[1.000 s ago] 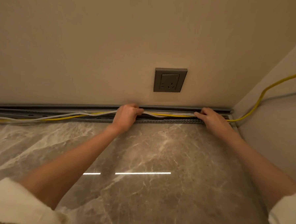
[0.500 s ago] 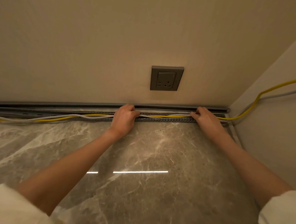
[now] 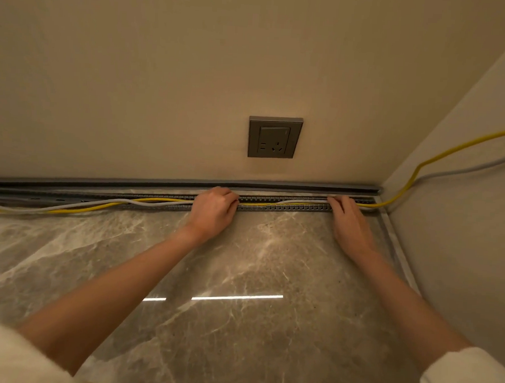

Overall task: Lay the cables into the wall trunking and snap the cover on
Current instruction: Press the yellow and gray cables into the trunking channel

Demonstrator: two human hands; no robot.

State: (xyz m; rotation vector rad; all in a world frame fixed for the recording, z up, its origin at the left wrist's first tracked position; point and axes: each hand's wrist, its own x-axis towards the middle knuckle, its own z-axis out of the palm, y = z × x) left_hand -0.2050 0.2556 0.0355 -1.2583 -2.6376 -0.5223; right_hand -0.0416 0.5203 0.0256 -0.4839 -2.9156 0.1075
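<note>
Grey trunking runs along the foot of the wall, open on top, with a yellow cable and a white cable lying in it between the hands. The left hand is curled around both cables. The right hand presses its fingertips onto them near the corner. Further left, both cables spill onto the marble floor. A socket sits above.

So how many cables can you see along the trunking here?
2. A yellow cable and a white cable run side by side along the trunking, under both hands, then climb the right-hand wall. Others could lie hidden.
</note>
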